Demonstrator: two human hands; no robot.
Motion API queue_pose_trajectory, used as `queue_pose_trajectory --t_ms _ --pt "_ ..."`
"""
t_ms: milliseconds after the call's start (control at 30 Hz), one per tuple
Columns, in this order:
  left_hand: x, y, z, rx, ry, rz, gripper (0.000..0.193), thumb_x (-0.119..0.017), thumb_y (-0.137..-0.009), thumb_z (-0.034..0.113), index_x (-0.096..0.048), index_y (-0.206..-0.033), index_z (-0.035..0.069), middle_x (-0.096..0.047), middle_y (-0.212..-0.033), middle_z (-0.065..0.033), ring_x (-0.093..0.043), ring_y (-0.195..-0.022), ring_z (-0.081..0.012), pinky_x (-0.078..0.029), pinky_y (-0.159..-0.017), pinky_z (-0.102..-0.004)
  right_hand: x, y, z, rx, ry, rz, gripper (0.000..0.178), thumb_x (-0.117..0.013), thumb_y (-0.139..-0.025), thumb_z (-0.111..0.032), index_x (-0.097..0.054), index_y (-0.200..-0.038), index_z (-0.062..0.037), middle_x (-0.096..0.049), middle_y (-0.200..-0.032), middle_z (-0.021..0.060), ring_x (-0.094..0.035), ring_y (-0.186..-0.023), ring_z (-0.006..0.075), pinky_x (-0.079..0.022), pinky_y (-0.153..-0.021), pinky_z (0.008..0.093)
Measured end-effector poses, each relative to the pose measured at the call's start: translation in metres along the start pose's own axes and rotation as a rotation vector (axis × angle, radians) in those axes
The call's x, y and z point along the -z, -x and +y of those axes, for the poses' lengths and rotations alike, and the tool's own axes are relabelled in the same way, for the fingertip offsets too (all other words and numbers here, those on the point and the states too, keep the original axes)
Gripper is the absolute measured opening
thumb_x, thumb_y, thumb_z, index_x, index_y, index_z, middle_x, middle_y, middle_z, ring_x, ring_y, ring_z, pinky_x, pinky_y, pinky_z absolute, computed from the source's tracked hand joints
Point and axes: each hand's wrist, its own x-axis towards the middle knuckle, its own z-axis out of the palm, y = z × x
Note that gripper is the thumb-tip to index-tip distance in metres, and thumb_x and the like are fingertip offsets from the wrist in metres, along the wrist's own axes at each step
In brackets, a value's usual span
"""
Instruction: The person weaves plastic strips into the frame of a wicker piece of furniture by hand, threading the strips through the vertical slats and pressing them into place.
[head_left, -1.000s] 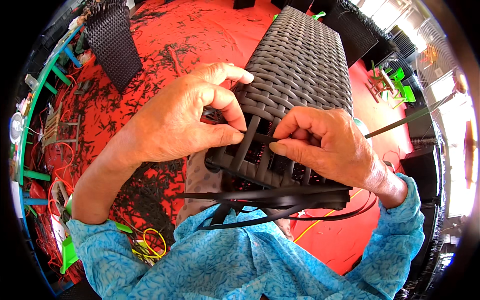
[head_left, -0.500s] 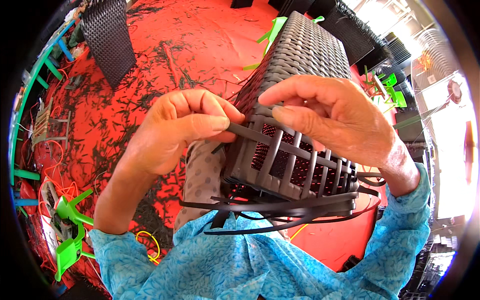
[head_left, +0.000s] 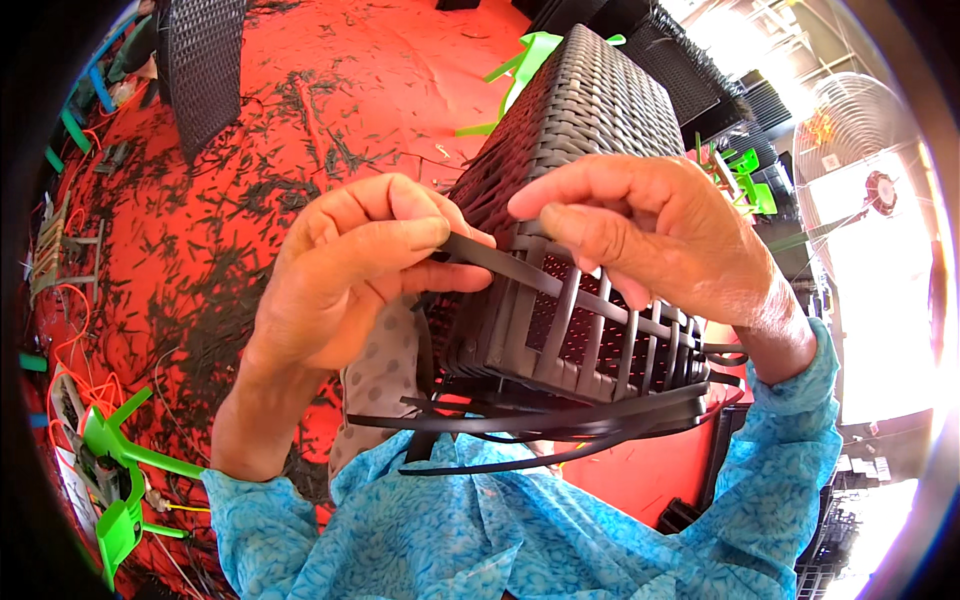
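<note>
A tall dark woven wicker frame (head_left: pixel 580 130) leans toward me over the red floor. Its near end is open, with bare upright strips (head_left: pixel 590 330) and loose black strands (head_left: pixel 540 425) hanging below. My left hand (head_left: pixel 350 270) pinches a flat black strip (head_left: pixel 500 265) at the frame's near left corner. My right hand (head_left: pixel 650 235) lies over the top of the open section, fingers curled on the same strip where it crosses the uprights. Both forearms wear blue patterned sleeves.
The red floor (head_left: pixel 330 90) is littered with black strip cuttings. Another dark woven panel (head_left: pixel 205 60) stands at the upper left. Green plastic pieces (head_left: pixel 115 480) and orange cords lie at the lower left. More woven pieces and a fan (head_left: pixel 850 110) are at the upper right.
The frame has come nearer and tilted up. My right hand rose from the frame's lower edge onto its top. My left hand now pulls the strip out to the left.
</note>
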Motion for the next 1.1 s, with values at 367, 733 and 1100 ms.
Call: queue_pose_trajectory --t_ms 367,733,1100 --pt "0.001 -0.003 -0.006 -0.154 -0.135 -0.059 0.011 -0.053 -0.087 0.010 -0.053 -0.081 0.002 -0.055 -0.093 -0.0117 -0.058 -0.092 -0.0227 -0.053 -0.072 -0.0325 -0.006 0.002 -0.009 -0.145 -0.072 -0.126 0.024 -0.057 -0.092 -0.026 -0.067 -0.098 -0.0046 -0.055 -0.061 -0.0022 -0.049 -0.048 0.0017 -0.038 -0.042 0.0171" --pt "0.004 0.011 -0.043 -0.217 -0.432 0.010 0.014 -0.066 -0.080 0.000 -0.062 -0.093 0.001 -0.052 -0.093 -0.0037 -0.052 -0.084 -0.0100 -0.044 -0.069 -0.0220 -0.001 0.004 -0.002 -0.259 -0.236 -0.009 0.022 -0.056 -0.091 -0.023 -0.059 -0.081 -0.0033 -0.049 -0.068 -0.0006 -0.041 -0.046 0.0014 -0.031 -0.042 0.0166" --pt "0.005 -0.003 -0.050 -1.066 -1.121 0.008 0.031 -0.076 -0.063 0.001 -0.064 -0.092 0.003 -0.063 -0.083 -0.0106 -0.062 -0.067 -0.0212 -0.047 -0.054 -0.0288 -0.005 0.003 -0.010 -0.195 -0.110 0.021 0.020 -0.053 -0.080 -0.011 -0.045 -0.062 -0.0061 -0.044 -0.072 0.0019 -0.037 -0.055 0.0045 -0.029 -0.050 0.0202"
